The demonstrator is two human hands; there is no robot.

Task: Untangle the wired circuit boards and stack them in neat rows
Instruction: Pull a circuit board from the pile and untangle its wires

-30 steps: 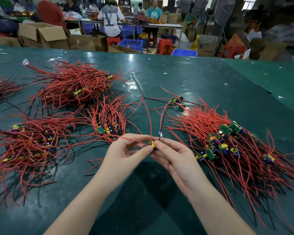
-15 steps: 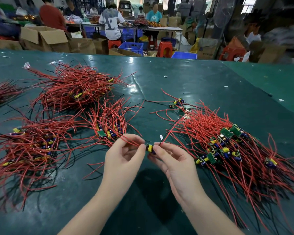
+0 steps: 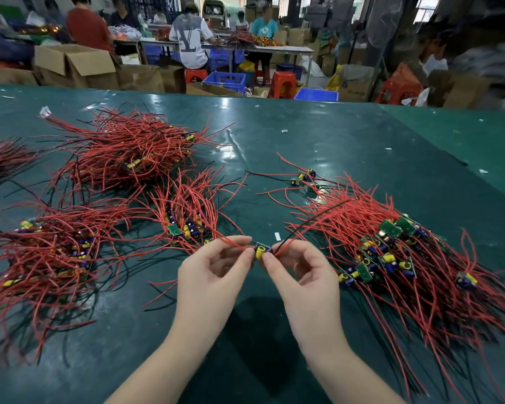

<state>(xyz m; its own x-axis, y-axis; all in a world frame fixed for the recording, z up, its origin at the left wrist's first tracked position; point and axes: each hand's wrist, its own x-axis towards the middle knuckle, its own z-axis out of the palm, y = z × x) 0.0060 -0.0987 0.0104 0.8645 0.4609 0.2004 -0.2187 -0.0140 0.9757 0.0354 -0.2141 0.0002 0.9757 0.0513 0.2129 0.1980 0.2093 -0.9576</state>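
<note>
Both hands meet over the green table [image 3: 318, 141] and pinch one small circuit board [image 3: 262, 250] with a yellow capacitor. My left hand [image 3: 213, 275] holds its left side, my right hand [image 3: 301, 275] its right side. Red wires run left from the board, and a red and a black wire run up to the right. A tangled heap of wired boards [image 3: 397, 258] lies to the right. Small stack of boards [image 3: 187, 220] lies just left of my hands. Two larger bundles sit at the left [image 3: 50, 252] and far left [image 3: 129, 153].
A few loose boards [image 3: 303, 177] lie beyond the right heap. Another bundle [image 3: 0, 158] pokes in at the left edge. Behind the table stand cardboard boxes [image 3: 76, 65], blue crates [image 3: 225, 81], red stools and several seated people at another bench.
The held board's wires have swung from pointing upward to spreading left and right. My hands have shifted slightly and turned the board so its yellow capacitor faces up.
</note>
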